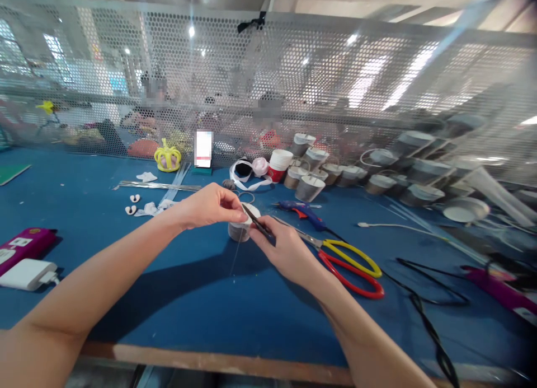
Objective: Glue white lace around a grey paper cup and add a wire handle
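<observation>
My right hand (285, 245) grips slim black tweezers (260, 224), their pointed tip angled up and to the left. My left hand (216, 206) is pinched just left of the tip, and whatever lies between its fingers is too small to make out. Directly behind and below both hands stands a small grey cup (240, 232) with a white top, partly covered by my fingers. From beneath the hands a thin clear strand (235, 258) hangs down in front of the cup. Large scissors (352, 256) with yellow and red handles lie just right of my right hand.
A blue glue gun (304, 213) rests behind the scissors. Several grey cups (310, 187) stand at the back right, near a red-and-white paper cup (279, 165). White ribbon (251, 183), a yellow crown-shaped piece (168, 157) and a phone (203, 148) sit farther back. Black cable (432, 332) runs right.
</observation>
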Motion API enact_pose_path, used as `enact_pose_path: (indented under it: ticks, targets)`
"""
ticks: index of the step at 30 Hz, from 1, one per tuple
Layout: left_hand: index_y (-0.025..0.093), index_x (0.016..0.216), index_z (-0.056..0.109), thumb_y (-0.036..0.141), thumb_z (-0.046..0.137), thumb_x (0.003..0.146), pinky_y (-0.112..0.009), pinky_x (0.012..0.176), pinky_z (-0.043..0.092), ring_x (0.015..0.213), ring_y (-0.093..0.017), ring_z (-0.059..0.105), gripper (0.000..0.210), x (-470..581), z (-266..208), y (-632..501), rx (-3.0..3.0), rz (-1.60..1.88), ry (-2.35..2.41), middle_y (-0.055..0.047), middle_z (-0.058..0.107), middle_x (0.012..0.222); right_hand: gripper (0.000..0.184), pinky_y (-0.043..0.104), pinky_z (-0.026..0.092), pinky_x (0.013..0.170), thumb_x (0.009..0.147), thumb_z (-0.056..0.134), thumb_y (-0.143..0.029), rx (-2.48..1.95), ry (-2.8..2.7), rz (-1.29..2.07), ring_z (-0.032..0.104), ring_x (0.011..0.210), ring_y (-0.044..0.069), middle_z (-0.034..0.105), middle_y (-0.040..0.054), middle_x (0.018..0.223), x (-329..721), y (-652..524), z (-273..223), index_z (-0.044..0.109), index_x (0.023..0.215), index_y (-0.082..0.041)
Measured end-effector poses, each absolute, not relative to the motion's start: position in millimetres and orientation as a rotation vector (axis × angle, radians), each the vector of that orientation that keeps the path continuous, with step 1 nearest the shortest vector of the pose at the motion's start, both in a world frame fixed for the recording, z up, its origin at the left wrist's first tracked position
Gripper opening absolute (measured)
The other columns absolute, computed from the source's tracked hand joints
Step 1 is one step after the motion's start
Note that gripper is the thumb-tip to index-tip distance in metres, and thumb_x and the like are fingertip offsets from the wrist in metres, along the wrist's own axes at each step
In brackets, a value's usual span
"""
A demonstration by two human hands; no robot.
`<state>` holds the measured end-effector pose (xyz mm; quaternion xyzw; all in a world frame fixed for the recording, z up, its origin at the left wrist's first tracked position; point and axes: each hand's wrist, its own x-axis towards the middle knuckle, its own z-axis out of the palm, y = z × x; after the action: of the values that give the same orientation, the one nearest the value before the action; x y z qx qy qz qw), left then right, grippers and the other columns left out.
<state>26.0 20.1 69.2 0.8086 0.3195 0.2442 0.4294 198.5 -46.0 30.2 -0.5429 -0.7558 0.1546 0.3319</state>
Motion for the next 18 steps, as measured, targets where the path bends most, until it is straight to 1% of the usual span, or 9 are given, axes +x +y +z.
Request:
enact_pose_path:
  ticks: [3, 5, 7, 10, 12, 15, 18]
  targets:
    - [0.014, 0.071, 0.064, 0.028, 0.061, 0.069, -0.02, 0.058, 0.036, 0.056, -0.005, 0.046, 0.015, 16.8, 74.3, 24.0, 1.954, 0.481, 0.667, 0.004, 0.055, 0.058, 0.019, 0.023, 0.037, 0.055, 0.083, 0.044, -0.032, -1.388, -1.987, 0.424, 0.048, 0.058, 0.012, 0.057, 0.0005, 0.066, 197.5, -47.7, 32.6, 0.053, 0.077, -0.017]
    - [0.015, 0.083, 0.066, 0.03, 0.058, 0.073, -0.022, 0.065, 0.039, 0.064, -0.007, 0.052, 0.02, 10.3, 75.3, 28.8, 1.858, 0.384, 0.534, 0.001, 0.06, 0.066, 0.019, 0.022, 0.037, 0.055, 0.083, 0.043, -0.032, -1.352, -1.992, 0.455, 0.048, 0.058, 0.011, 0.056, 0.0002, 0.066, 197.1, -49.3, 34.3, 0.052, 0.076, -0.017]
    - [0.016, 0.089, 0.065, 0.034, 0.059, 0.073, -0.024, 0.069, 0.04, 0.07, -0.009, 0.055, 0.025, 7.7, 71.2, 34.0, 1.715, 0.349, 0.406, -0.002, 0.062, 0.075, 0.019, 0.022, 0.037, 0.053, 0.084, 0.042, -0.032, -1.332, -2.004, 0.513, 0.047, 0.057, 0.011, 0.054, -0.0005, 0.064, 197.1, -50.6, 35.3, 0.052, 0.077, -0.017]
    - [0.014, 0.085, 0.065, 0.04, 0.063, 0.069, -0.027, 0.072, 0.041, 0.073, -0.012, 0.056, 0.031, 13.6, 57.1, 38.1, 1.53, 0.246, 0.26, -0.006, 0.063, 0.079, 0.022, 0.021, 0.037, 0.051, 0.085, 0.04, -0.034, -1.321, -2.021, 0.586, 0.046, 0.053, 0.01, 0.052, -0.0013, 0.061, 198.4, -51.2, 35.3, 0.051, 0.076, -0.017]
    - [0.014, 0.086, 0.065, 0.043, 0.063, 0.068, -0.026, 0.07, 0.04, 0.072, -0.011, 0.056, 0.034, 20.6, 47.1, 37.1, 1.454, 0.24, 0.214, -0.006, 0.063, 0.079, 0.023, 0.021, 0.037, 0.051, 0.085, 0.04, -0.035, -1.293, -2.027, 0.579, 0.045, 0.053, 0.01, 0.052, -0.001, 0.061, 199.9, -50.9, 35.0, 0.05, 0.074, -0.017]
    - [0.014, 0.081, 0.063, 0.045, 0.065, 0.065, -0.023, 0.065, 0.037, 0.069, -0.009, 0.053, 0.035, 28.1, 38.3, 33.0, 1.401, 0.288, 0.205, -0.004, 0.06, 0.075, 0.022, 0.021, 0.037, 0.051, 0.085, 0.04, -0.033, -1.254, -2.051, 0.531, 0.045, 0.055, 0.01, 0.055, -0.0001, 0.064, 202.1, -50.2, 35.4, 0.051, 0.074, -0.017]
    - [0.013, 0.069, 0.058, 0.047, 0.067, 0.06, -0.022, 0.06, 0.035, 0.064, -0.008, 0.049, 0.037, 30.2, 38.6, 30.2, 1.414, 0.332, 0.233, -0.001, 0.056, 0.069, 0.021, 0.021, 0.037, 0.053, 0.084, 0.04, -0.031, -1.245, -2.08, 0.484, 0.048, 0.058, 0.011, 0.057, 0.0004, 0.066, 203.4, -49.7, 36.4, 0.053, 0.075, -0.018]
